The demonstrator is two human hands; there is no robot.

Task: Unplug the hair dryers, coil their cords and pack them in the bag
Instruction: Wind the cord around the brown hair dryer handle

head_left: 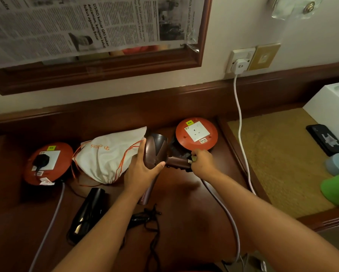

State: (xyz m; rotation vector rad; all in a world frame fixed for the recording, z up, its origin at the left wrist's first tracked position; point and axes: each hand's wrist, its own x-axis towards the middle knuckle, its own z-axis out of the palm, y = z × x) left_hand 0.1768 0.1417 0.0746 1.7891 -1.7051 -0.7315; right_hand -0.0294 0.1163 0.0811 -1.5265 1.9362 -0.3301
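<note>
A brown hair dryer [157, 148] is held over the dark wooden desk, with my left hand [143, 169] gripping its barrel. At the end of its folded handle, my right hand [203, 161] pinches its bunched dark cord [181, 153]. To the left lies a white drawstring bag [109, 154] with orange strings, touching the dryer's barrel. A black hair dryer [88, 213] lies on the desk near me, its black cord [153, 222] loose beside it. A black plug [41, 160] sits in the left red socket reel [47, 163]. The socket on the right red reel [196, 134] is empty.
Lilac cables [229, 218] run from both reels toward me. A white charger [240, 65] sits in the wall socket, its white cable hanging to the desk's right edge. On the right, on a lower woven surface, are a black phone [325, 139], a white box [329, 107] and a green object [337, 187].
</note>
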